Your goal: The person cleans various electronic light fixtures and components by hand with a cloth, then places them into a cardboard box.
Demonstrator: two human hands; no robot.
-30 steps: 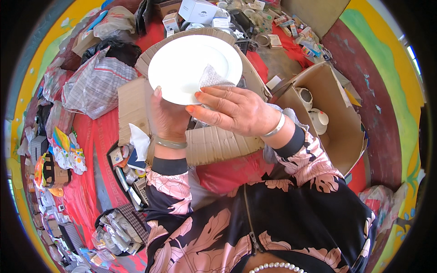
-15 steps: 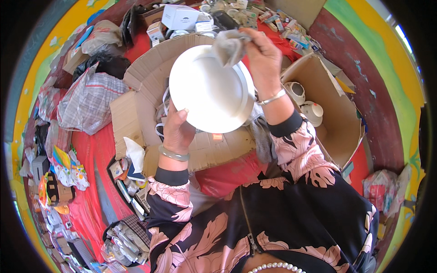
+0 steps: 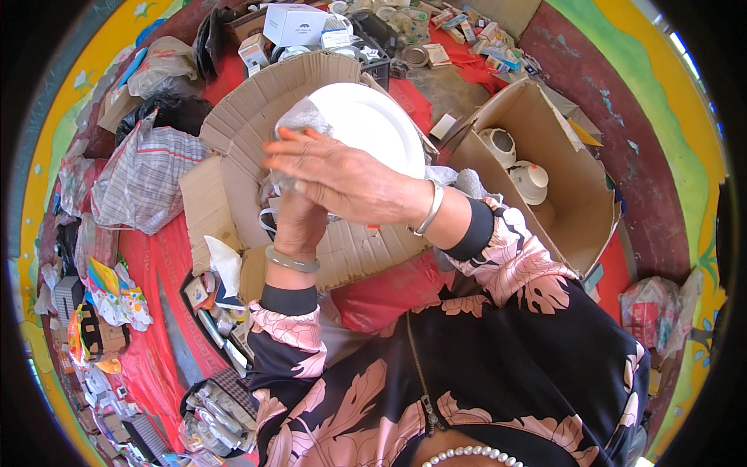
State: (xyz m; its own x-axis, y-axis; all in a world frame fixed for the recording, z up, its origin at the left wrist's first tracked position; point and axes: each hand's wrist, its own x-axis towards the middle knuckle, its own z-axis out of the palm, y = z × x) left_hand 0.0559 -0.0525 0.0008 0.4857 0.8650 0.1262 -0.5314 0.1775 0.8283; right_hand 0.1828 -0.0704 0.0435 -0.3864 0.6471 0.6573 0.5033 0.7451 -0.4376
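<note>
A round white plate (image 3: 375,128) with a raised rim is held up over the opening of a cardboard box. My left hand (image 3: 302,222) grips its lower left edge, partly hidden behind my other hand. Across the plate's left side lies my right hand (image 3: 346,179), its fingers extended side by side. It presses a crumpled grey cloth (image 3: 305,117) to the rim. The cardboard box (image 3: 350,257) below has its flaps folded out, and most of its contents are covered by the plate and hands.
To the right stands a second cardboard box (image 3: 580,183) with white rounded objects (image 3: 531,183) inside. A checked bag (image 3: 148,175) sits at left, by red plastic sheeting (image 3: 159,311). Small boxes and a white carton (image 3: 296,25) crowd the far side.
My right hand and the cloth have swung from the plate's upper right edge across to its left side. My left hand keeps hold of the plate.
</note>
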